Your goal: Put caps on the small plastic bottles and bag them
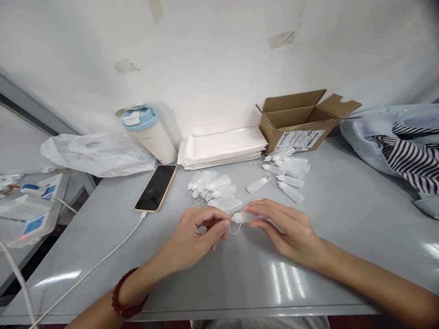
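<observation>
One white power strip (44, 214) with blue sections sits at the far left, beyond the edge of the grey desk (219, 283). On the desk's left side lies a crumpled white plastic bag (96, 155), next to a cream tumbler (154, 139) with a light blue lid, which stands close to the wall (219, 59). In front of the tumbler, a phone (156, 187) in a pale case lies face up, its screen dark, and a white cable (120, 244) runs from its lower end toward the near left corner. The left hand (195, 237) comes in above a dark red bead bracelet (126, 294); its thumb and forefinger are pinched narrow at the tip of a small bottle (247, 218), which lies sideways between the two hands, in front of a heap of similar bottles (221, 183) with thin loops on their caps. Behind that heap, a stack of flat white packets (226, 146) rests near the wall. The right hand (291, 228) holds the body of the small bottle between thumb and fingers, the cap facing the left hand. Beyond the right hand lies a second group of bottles (291, 169), just before a brown cardboard box (295, 130) with raised flaps and a printed label. At the far right, light blue fabric (366, 137) lies bunched with a black-and-white striped cloth (404, 157).
</observation>
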